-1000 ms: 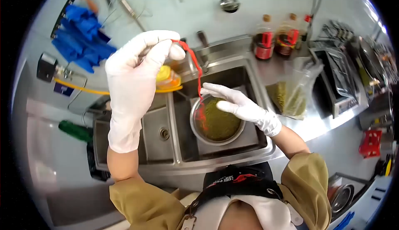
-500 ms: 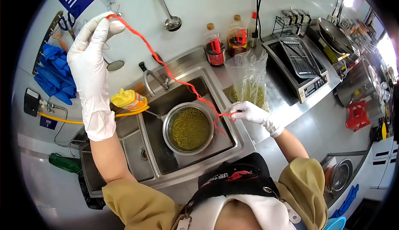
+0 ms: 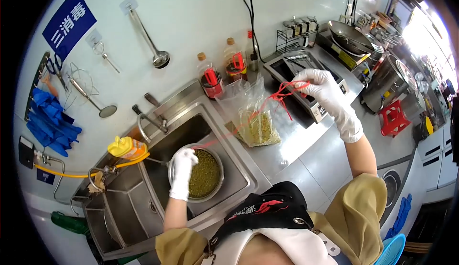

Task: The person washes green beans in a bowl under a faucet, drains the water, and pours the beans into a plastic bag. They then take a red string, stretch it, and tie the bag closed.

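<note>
A long red string (image 3: 266,103) stretches across the view, blurred along its lower part. Gloved in white, my right hand (image 3: 318,89) is raised over the counter, pinching a looped, tangled end of it. My left hand (image 3: 181,171), also white-gloved, is closed at the near-left rim of a metal pot (image 3: 221,179), where the string's other end runs to its fingers. Small green grains (image 3: 203,173) in liquid fill the pot, which sits in the sink basin (image 3: 232,169). Beneath the string, a clear plastic bag (image 3: 258,126) of similar green grains lies on the counter.
Behind the sink is a faucet (image 3: 143,126); a yellow bottle (image 3: 126,149) stands to its left. Two dark sauce bottles (image 3: 210,81) are by the wall. An induction cooker (image 3: 315,107) sits beyond the bag. A ladle (image 3: 160,57) hangs above.
My left hand has come down from high on the left to the pot. My right hand has risen rightward with its string end. The view has turned to the right.
</note>
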Motion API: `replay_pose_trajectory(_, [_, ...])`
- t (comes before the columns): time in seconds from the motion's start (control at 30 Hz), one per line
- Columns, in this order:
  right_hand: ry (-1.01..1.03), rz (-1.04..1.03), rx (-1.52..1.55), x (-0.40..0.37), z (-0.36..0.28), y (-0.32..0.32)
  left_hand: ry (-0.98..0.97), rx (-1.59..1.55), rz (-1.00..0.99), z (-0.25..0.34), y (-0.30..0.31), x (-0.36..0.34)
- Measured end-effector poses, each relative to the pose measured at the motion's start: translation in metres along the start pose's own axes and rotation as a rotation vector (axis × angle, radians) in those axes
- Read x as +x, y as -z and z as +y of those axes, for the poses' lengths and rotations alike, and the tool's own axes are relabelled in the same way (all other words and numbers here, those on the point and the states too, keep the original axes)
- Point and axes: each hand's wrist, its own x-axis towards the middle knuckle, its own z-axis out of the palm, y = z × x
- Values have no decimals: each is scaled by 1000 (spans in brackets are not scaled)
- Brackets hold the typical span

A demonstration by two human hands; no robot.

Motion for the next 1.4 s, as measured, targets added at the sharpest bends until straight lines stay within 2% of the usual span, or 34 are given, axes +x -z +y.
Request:
replay_pose_trajectory(0.03, [28,19,38,4,-2,7,67,81,26,-11,-13,-9])
replay_pose_trajectory(0.1, [63,75,101,9,-3,19,207,-13,22,-57,-20,-3])
replay_pose_trajectory(0.13, [16,62,120,10,1,25,255,-62,19,-67,-25,-3])
replay_pose_trajectory(0.2, [-17,80,343,11,6,24,278,-105,-31,-72,-34,-6])
replay_pose_trajectory(0.23, [-24,82,336,12,12,25,296,-142,-67,-74,-36,-8])
replay_pose_trajectory(0.3, [-22,6,577,13,25,28,303,-140,-73,-69,-40,-9])
replay_pose_trajectory(0.33, [-28,12,577,12,30,28,303,-133,-75,-66,-41,-8])
replay_pose_trajectory(0.4, [4,-20,854,11,36,26,298,-151,-50,-59,-39,-6])
replay_pose_trajectory(0.5, [-40,-26,949,18,63,27,295,-143,-49,-53,-39,-1])
replay_pose_trajectory(0.57, [-64,-36,946,17,68,27,241,57,-126,-56,-40,2])
replay_pose_trajectory(0.67, [-80,14,917,17,62,26,171,126,-149,-56,-51,2])
replay_pose_trajectory(0.8, [51,103,838,16,75,51,46,17,-102,-9,-62,-6])
replay_pose_trajectory(0.87, [11,86,846,12,92,68,-69,4,-97,22,-66,-9])
replay_pose_trajectory(0.93, [-218,157,288,-1,100,77,-162,-52,-124,60,-73,-12])
replay_pose_trajectory(1.0, [-84,241,-653,-17,145,78,-238,-1,-118,96,-84,-14])
replay_pose_trajectory(1.03, [-122,187,-970,-26,144,70,-296,7,-165,115,-92,-17])
replay_pose_trajectory(1.07, [-159,127,-1285,-33,138,60,-276,-35,-198,133,-104,-23])
replay_pose_trajectory(1.13, [-90,16,-888,-37,121,39,-337,19,-325,154,-128,-27])
replay_pose_trajectory(1.2, [29,-24,-254,-40,88,6,-381,202,-446,172,-152,-36])
replay_pose_trajectory(1.27, [78,-119,266,-37,70,-30,-530,313,-539,176,-173,-37])
replay_pose_trajectory(1.33, [216,-163,186,-28,70,-57,-706,457,-516,188,-188,-45])
replay_pose_trajectory(1.37, [218,-155,188,-27,71,-59,-709,462,-522,192,-190,-44])
replay_pose_trajectory(1.4, [92,-267,279,-25,73,-59,-870,508,-409,197,-189,-41])
